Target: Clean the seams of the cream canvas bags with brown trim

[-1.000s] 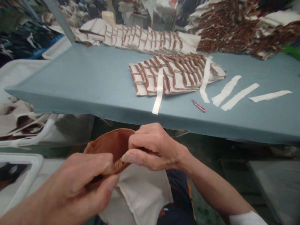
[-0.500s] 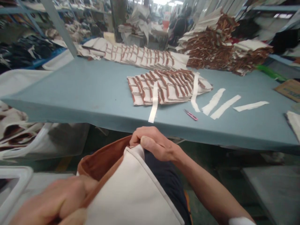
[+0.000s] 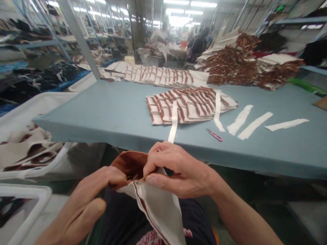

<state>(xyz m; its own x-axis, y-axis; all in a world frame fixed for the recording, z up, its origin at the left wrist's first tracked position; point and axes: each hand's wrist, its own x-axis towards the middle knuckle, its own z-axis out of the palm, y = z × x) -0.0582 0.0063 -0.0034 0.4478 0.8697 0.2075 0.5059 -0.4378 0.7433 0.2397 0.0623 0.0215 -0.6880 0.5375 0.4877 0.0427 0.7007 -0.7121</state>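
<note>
Your right hand (image 3: 181,170) pinches the rim of the cloth piece (image 3: 163,200), thumb on the near side and fingers bent over the edge. The cloth piece lies below and to the left of that hand: its brown inside gapes between your two hands, and its pale outside hangs down toward you, a brown-edged seam running along it. Your left hand (image 3: 81,204) is at the left end of the opening, fingers curled at the brown rim and thumb standing off the fabric; those fingertips are hidden, so I cannot tell whether it truly grips.

Your right arm (image 3: 240,211) slants up from the lower right, knuckles uppermost, the hand just overlapping the near end of a white strip (image 3: 173,124) in this view. Your left hand reaches in from the lower left, its back turned outward. Beyond both, snips (image 3: 215,135) and overlapping pieces (image 3: 189,109) lie on the table (image 3: 112,109).
</note>
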